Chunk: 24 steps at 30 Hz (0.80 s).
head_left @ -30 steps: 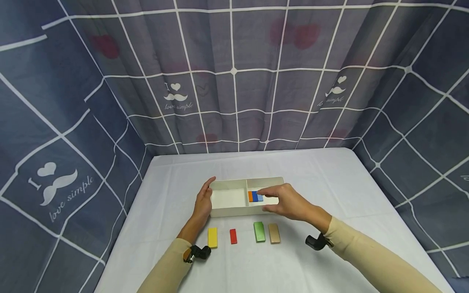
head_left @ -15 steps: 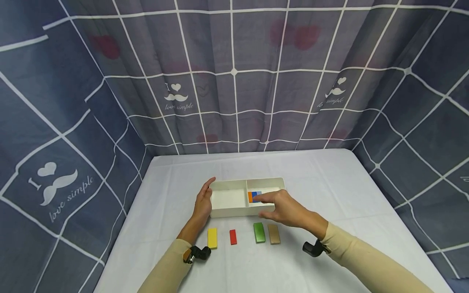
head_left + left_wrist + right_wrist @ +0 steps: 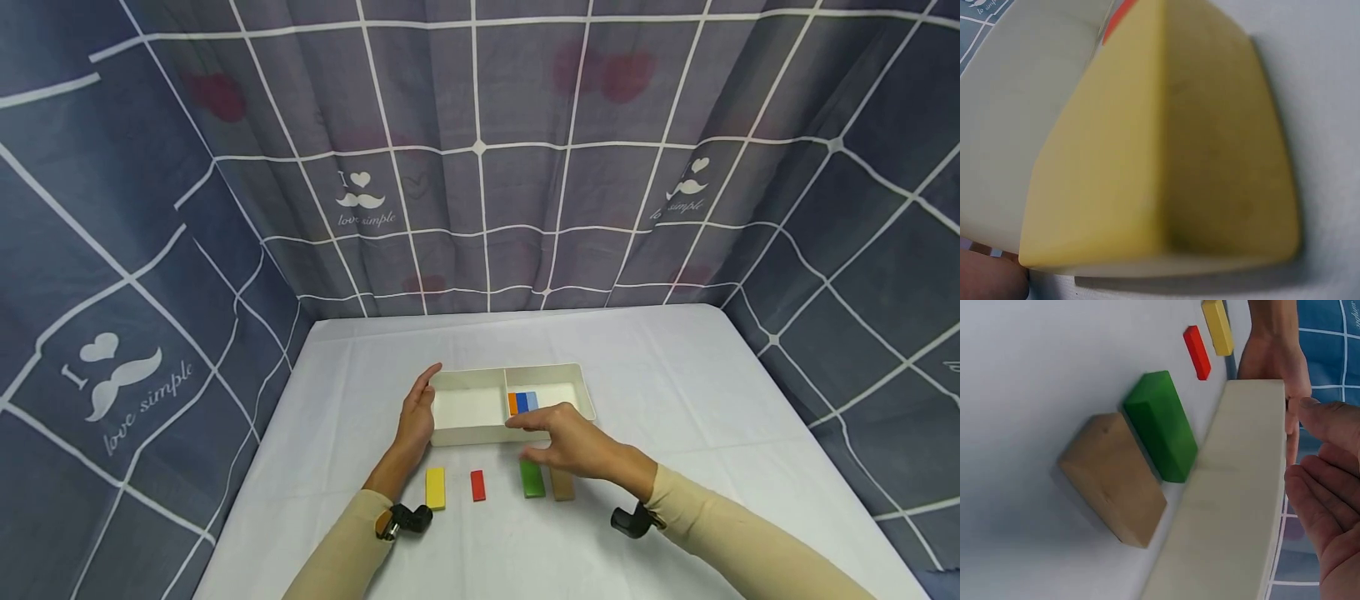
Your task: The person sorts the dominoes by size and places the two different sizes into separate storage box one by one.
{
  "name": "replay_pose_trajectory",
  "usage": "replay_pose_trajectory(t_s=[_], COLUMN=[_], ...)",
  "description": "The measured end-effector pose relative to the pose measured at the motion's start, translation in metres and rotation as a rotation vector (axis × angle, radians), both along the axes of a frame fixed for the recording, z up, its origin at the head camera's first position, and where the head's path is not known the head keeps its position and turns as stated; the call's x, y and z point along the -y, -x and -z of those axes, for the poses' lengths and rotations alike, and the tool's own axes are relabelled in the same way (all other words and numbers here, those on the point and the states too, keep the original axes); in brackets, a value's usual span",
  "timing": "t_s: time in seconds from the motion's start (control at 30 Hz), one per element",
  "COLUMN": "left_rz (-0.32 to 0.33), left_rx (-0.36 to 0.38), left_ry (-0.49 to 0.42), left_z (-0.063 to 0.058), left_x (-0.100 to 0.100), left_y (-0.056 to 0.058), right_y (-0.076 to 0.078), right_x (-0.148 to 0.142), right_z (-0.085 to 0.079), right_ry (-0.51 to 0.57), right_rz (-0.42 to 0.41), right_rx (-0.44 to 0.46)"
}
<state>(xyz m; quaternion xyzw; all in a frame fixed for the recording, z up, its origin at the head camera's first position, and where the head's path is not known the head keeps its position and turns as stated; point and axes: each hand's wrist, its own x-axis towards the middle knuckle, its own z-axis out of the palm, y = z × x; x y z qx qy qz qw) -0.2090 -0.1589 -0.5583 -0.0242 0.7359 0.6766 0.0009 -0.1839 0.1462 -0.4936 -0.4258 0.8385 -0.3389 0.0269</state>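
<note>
My left hand [image 3: 414,421] lies along the left end of a white two-compartment box [image 3: 468,435], its fingers against the wall. Inside the right compartment, orange [image 3: 512,403], dark blue [image 3: 521,402] and light blue [image 3: 532,401] blocks stand side by side at the divider. My right hand [image 3: 573,442] hovers at the box's front wall with thumb and fingers apart, holding nothing. Under it are a green block [image 3: 1163,425] and a tan wooden block [image 3: 1116,475], partly covered by the hand in the head view.
In front of the box lie a red block [image 3: 477,486] and a yellow block [image 3: 435,488], the yellow one close to the left wrist camera. White cloth covers the table [image 3: 360,367]. A dark checked curtain [image 3: 525,192] surrounds it at the back and sides.
My right hand has drawn back from the right compartment toward the front wall and the green block, uncovering the small blocks. The left hand and the box have stayed in place.
</note>
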Motion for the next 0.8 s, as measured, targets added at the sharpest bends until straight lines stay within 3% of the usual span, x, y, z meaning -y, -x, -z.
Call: replay_pose_trajectory(t_s=[0.43,0.8], left_rz=[-0.002,-0.007], left_rx=[-0.010,-0.004], left_ry=[0.005,0.009], left_z=[0.000,0.000], left_x=[0.000,0.000], left_y=[-0.001,0.000], right_y=[-0.005,-0.008], right_x=[0.012,0.020], right_z=[0.016,0.030], right_ry=[-0.030,-0.021], right_rz=[-0.006,-0.031], right_rx=[0.026,-0.018])
